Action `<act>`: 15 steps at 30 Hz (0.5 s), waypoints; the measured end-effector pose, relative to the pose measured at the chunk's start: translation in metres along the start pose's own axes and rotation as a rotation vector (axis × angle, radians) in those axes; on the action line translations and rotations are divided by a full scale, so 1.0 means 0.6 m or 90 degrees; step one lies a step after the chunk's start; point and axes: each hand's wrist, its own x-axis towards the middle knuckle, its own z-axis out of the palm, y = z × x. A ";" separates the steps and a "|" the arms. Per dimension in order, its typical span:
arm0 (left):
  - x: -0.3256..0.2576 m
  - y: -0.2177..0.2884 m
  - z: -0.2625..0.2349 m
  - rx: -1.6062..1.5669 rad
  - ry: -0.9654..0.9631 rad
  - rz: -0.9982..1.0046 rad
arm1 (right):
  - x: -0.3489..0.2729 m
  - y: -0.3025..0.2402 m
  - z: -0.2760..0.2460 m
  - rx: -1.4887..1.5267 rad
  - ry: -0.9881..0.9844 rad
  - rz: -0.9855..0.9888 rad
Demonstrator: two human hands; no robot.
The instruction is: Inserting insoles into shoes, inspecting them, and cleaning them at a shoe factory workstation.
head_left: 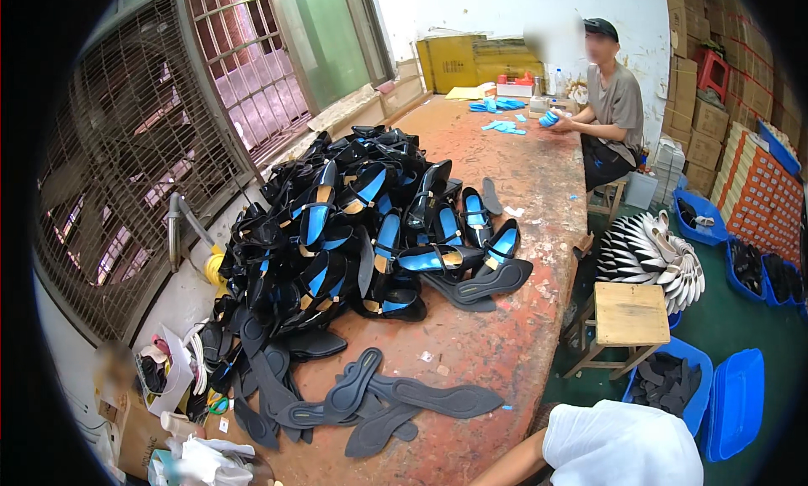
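Neither of my hands shows in the head view. At the lower right, a bare arm point(515, 462) in a white sleeve point(621, 448) leans over the table's edge, its hand cut off by the frame. Nearest to it are dark grey shoe insoles point(446, 397), several lying loosely across one another on the worn reddish table point(471, 347). Behind them rises a big heap of black strapped pointed shoes point(332, 233) with blue and tan inner soles. A few more grey insoles point(488, 284) lie against the heap's right side.
A seated co-worker point(619, 99) at the far end holds blue pieces point(551, 118). Beside the table stand a wooden stool point(631, 313), white shoes point(652, 259) and blue bins point(736, 406). Green-handled scissors point(218, 403) and a white plastic bag point(210, 461) are at the lower left.
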 end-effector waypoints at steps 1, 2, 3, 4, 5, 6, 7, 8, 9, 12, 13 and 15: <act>0.006 0.010 -0.003 -0.028 -0.004 -0.011 | -0.003 0.001 0.001 -0.025 -0.022 0.003; 0.011 0.021 -0.006 -0.090 -0.009 -0.030 | -0.002 0.003 0.001 -0.051 -0.043 0.005; 0.017 0.031 -0.005 -0.185 -0.009 -0.057 | -0.006 0.005 -0.002 -0.096 -0.035 -0.006; 0.021 0.038 -0.004 -0.290 -0.008 -0.095 | -0.005 0.007 -0.005 -0.093 -0.040 -0.006; 0.020 0.040 -0.002 -0.410 0.005 -0.147 | -0.008 0.012 -0.010 -0.077 -0.052 0.033; 0.018 0.036 0.001 -0.517 0.026 -0.199 | -0.009 0.013 -0.011 -0.057 -0.081 0.064; 0.010 0.027 0.003 -0.587 0.052 -0.240 | -0.007 0.018 -0.017 -0.077 -0.093 0.076; -0.004 0.016 0.008 -0.623 0.085 -0.268 | -0.012 0.018 -0.018 -0.096 -0.117 0.080; -0.015 -0.006 0.009 -0.250 0.075 -0.129 | -0.006 0.021 -0.022 -0.118 -0.140 0.098; -0.062 -0.067 0.027 -0.085 0.059 -0.154 | -0.006 0.020 -0.031 -0.150 -0.162 0.117; -0.074 -0.086 0.030 -0.086 0.074 -0.135 | -0.004 0.020 -0.037 -0.172 -0.182 0.132; -0.088 -0.107 0.044 -0.081 0.083 -0.129 | -0.005 0.020 -0.049 -0.143 -0.181 0.094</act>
